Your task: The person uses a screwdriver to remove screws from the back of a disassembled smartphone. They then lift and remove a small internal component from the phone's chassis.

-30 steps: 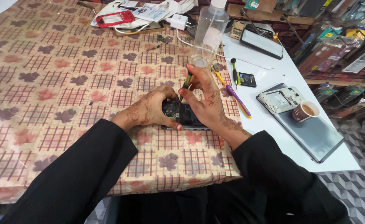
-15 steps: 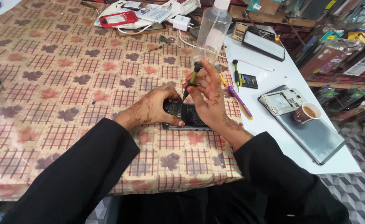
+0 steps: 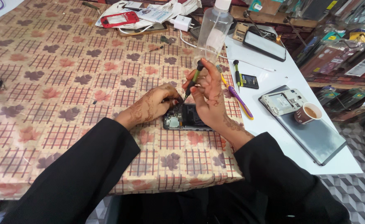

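The right hand hides half the opened phone (screwdriver tip too small).

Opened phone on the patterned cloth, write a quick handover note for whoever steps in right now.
Left hand: rests on the opened phone, steadying its upper left corner.
Right hand: grip on a small screwdriver, tilted, tip down at the phone's top edge.
The phone lies back cover off, insides showing, on the patterned tablecloth.
Nearby: a clear bottle behind the hands, a purple-handled tool, a paper cup on the white table.
Done: back is open. Left: whether screws remain cannot be told.
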